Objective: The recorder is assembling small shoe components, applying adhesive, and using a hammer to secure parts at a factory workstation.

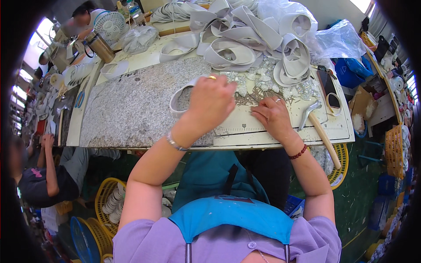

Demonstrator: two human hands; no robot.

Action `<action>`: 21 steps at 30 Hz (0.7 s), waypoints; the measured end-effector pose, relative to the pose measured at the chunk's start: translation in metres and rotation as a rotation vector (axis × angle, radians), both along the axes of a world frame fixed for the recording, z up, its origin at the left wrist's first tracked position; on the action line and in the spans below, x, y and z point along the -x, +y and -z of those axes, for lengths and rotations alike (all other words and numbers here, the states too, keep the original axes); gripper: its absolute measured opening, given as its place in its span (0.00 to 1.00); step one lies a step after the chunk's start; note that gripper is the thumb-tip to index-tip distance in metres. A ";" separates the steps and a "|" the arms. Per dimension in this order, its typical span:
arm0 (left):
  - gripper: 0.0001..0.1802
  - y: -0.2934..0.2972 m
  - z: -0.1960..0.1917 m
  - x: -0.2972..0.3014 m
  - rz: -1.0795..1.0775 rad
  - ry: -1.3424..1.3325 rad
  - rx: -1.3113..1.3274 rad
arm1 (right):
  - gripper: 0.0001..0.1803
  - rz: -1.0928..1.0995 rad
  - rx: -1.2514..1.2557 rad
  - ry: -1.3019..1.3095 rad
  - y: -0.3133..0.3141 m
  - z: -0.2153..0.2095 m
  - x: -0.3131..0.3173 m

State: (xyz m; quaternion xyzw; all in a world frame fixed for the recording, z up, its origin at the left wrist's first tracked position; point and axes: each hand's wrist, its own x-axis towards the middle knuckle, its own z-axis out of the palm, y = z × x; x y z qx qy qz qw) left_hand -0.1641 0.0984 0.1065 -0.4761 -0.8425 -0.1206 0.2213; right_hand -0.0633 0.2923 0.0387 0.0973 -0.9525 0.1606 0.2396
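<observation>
Fingers [263,115] of my right hand [274,116] are pressed flat and close together on the white cutting mat [263,127], gripping nothing, right at the edge of a strewn patch of small grey trimmings [258,94]. My left hand [210,101] is curled over, fingers bunched narrow around the end of a white strip loop [180,97]; what lies under the palm I cannot tell. That loop curves out to the left and rests on the speckled granite slab [136,109] covering the tabletop [346,131]. Just right of my right hand, a hammer [318,127] with a wooden handle lies untouched, its handle hanging over the near edge. Further back, a big heap of white strip loops [245,39] is piled up, with clear plastic bags [337,39] beside it. Far left, a small fan [109,24] stands near another person.
</observation>
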 end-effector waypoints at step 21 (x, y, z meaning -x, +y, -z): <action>0.08 0.049 0.033 0.024 0.040 -0.338 -0.180 | 0.04 0.262 0.357 -0.018 0.012 -0.003 -0.014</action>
